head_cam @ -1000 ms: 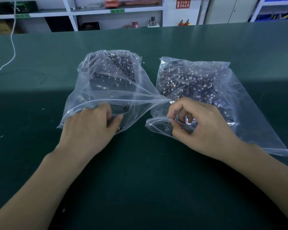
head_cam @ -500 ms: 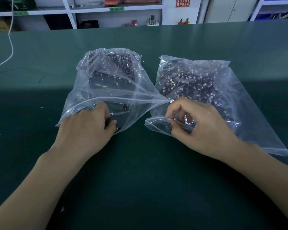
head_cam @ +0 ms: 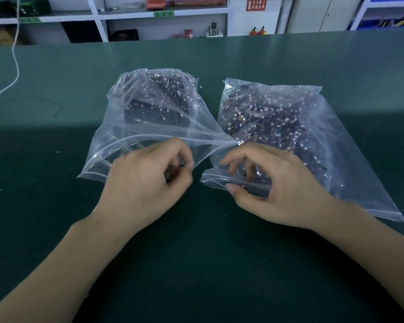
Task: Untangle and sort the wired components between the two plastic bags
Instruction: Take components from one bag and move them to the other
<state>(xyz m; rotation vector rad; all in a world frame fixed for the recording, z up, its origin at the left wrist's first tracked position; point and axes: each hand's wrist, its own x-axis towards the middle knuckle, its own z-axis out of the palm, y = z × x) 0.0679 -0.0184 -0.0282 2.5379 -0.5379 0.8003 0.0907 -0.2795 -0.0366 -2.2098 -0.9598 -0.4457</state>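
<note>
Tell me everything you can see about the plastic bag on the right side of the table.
The right bag is clear, thin, crinkled plastic, lying flat on the green table with its open mouth toward the person. It is packed with a tangle of dark wired components bearing small white connectors. The right hand is at its mouth, fingers curled inside, thumb against the lower lip. Its near corner touches the left bag.

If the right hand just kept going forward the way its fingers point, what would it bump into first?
Most likely the open mouth of the right plastic bag: the right hand already has its curled fingers at that opening. Just beyond lies the tangled pile of wired components inside. Depth is hard to judge through the clear film.
</note>
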